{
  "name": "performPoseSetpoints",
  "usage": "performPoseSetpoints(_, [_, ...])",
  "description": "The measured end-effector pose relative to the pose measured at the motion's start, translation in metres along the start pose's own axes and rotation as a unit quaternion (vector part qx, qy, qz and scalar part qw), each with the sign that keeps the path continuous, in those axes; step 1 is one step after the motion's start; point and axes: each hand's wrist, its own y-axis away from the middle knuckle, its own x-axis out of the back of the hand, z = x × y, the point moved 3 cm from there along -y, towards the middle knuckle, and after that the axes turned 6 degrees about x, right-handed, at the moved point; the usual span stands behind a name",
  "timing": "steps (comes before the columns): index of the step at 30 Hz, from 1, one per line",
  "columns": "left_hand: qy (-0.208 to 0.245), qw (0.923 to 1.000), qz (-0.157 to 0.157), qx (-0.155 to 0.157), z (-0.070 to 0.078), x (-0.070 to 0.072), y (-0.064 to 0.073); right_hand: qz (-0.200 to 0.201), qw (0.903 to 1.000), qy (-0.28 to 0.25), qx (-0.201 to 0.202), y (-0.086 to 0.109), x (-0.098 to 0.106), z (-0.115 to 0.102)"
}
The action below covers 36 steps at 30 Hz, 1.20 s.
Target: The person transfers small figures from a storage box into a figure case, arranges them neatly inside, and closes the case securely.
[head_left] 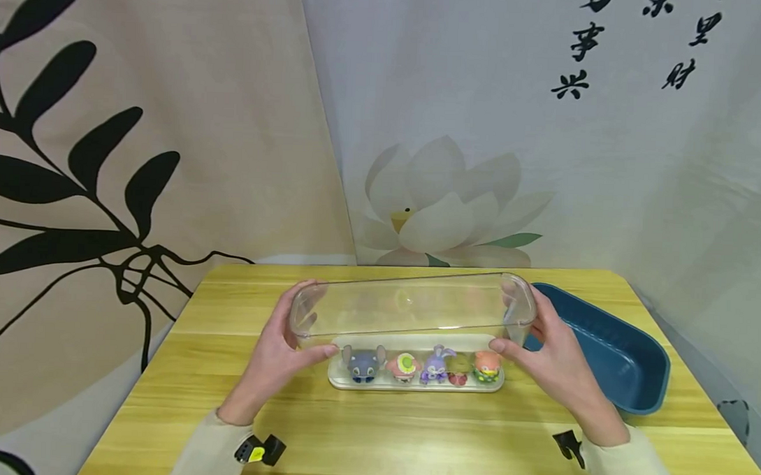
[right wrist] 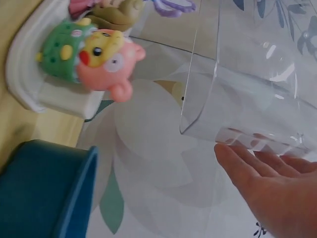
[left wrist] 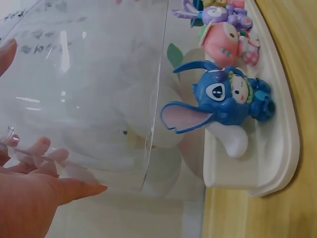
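Both hands hold a clear plastic cover (head_left: 409,305) in the air, one at each end. It hangs tilted over a white stepped display base (head_left: 413,388) on the table. My left hand (head_left: 278,353) grips the left end; my right hand (head_left: 555,355) grips the right end. Several figurines stand on the base: a blue big-eared one (left wrist: 218,96) at the left, a pink one (head_left: 404,366), a purple rabbit (head_left: 437,365), and a pink bear in green (right wrist: 104,69) at the right. Between rabbit and bear sits a brown figure (right wrist: 116,15), partly hidden.
A dark blue plastic basin (head_left: 609,350) stands on the right of the wooden table (head_left: 411,438), beside my right hand. Printed curtains (head_left: 233,120) hang behind the table's far edge.
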Motion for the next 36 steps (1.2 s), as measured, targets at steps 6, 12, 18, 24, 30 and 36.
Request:
performPoseSetpoints(6, [-0.011,0.9998,-0.01,0.014,-0.007,-0.006,-0.001,-0.008,0.9998,0.008,-0.016,0.01,-0.001,0.01])
performPoseSetpoints(12, [-0.016,0.9996,-0.019,0.015,-0.013,-0.013,-0.001,-0.013,0.9994,0.015,-0.028,0.014,-0.001,0.018])
performPoseSetpoints(18, [-0.009,0.9994,-0.024,0.023,-0.019,-0.017,-0.002,-0.024,0.9983,0.008,-0.051,0.019,-0.007,0.03])
performPoseSetpoints(24, [-0.009,0.999,-0.024,0.036,-0.025,-0.018,-0.002,-0.025,0.9986,0.005,-0.047,0.022,-0.011,0.037])
performPoseSetpoints(30, [-0.015,0.9986,-0.023,0.044,-0.03,-0.019,-0.002,-0.027,0.9988,0.008,-0.041,0.022,-0.014,0.041])
performPoseSetpoints(36, [-0.035,0.9975,-0.021,0.058,-0.035,-0.019,-0.005,-0.034,0.9983,0.01,-0.047,0.02,-0.015,0.044])
